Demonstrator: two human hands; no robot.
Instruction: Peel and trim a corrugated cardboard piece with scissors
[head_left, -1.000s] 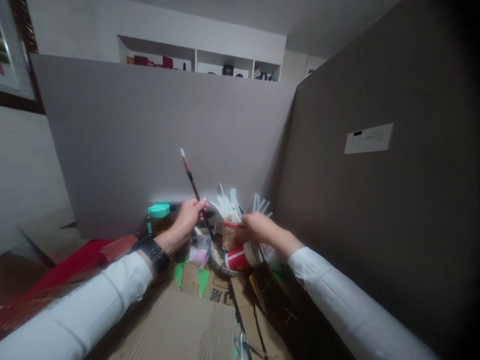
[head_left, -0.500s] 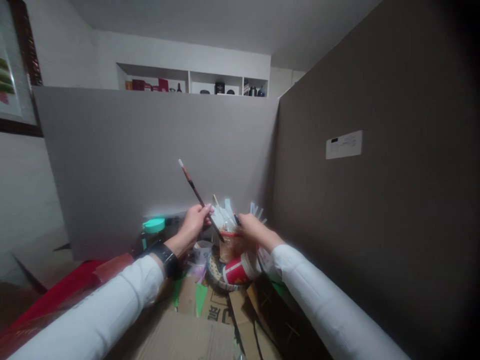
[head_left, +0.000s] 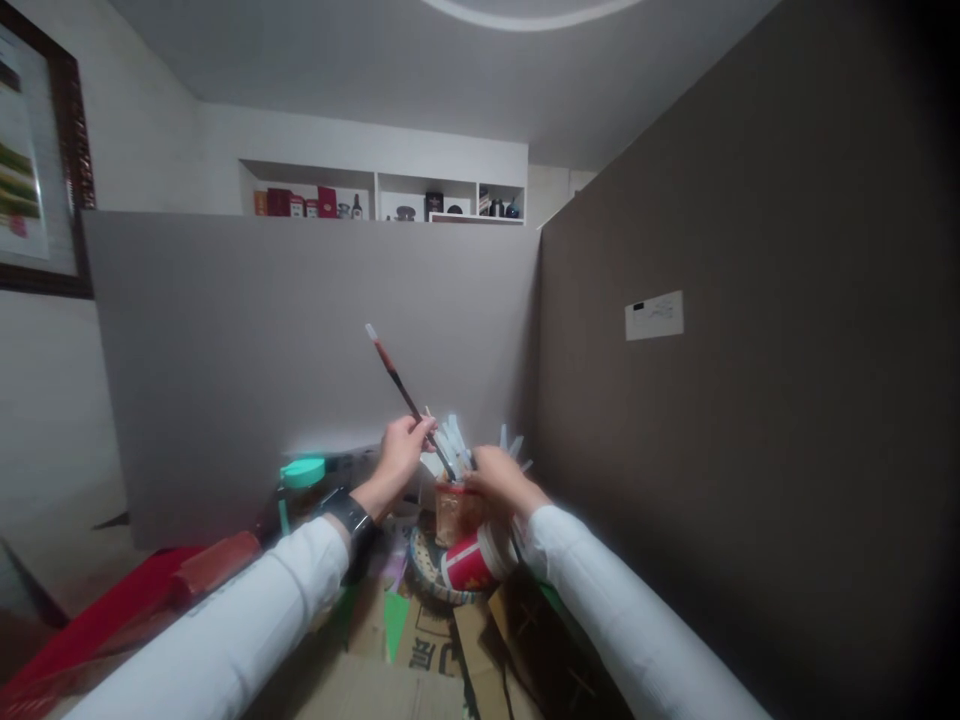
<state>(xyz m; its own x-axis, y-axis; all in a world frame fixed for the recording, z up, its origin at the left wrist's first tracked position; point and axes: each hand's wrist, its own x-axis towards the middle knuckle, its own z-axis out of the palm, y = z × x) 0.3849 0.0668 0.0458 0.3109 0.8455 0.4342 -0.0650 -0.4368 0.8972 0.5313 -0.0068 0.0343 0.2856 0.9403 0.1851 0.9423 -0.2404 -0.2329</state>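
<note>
My left hand (head_left: 399,458) is closed round the middle of a long dark paintbrush (head_left: 403,388). Its pale tip points up to the left, and its lower end slants into the mouth of a brown cup (head_left: 454,518) with a red rim. Whitish strips (head_left: 453,440) stand up out of that cup. At the cup's right side is my right hand (head_left: 501,478), its fingers curled by the rim near a small dark piece; what they grip is hidden. Just below, a red and white paper cup (head_left: 469,562) lies tilted in a round woven basket (head_left: 426,575).
Cardboard pieces (head_left: 397,690) cover the near surface. A jar with a turquoise lid (head_left: 303,471) stands left of my left hand. Grey panels (head_left: 225,340) rise behind and a dark wall panel (head_left: 750,430) on the right. Clear strips (head_left: 511,442) stick up behind my right hand.
My view has tilted up slightly. My left hand has moved right towards the cup, and the brush's lower end has gone from in front of the cup to its mouth.
</note>
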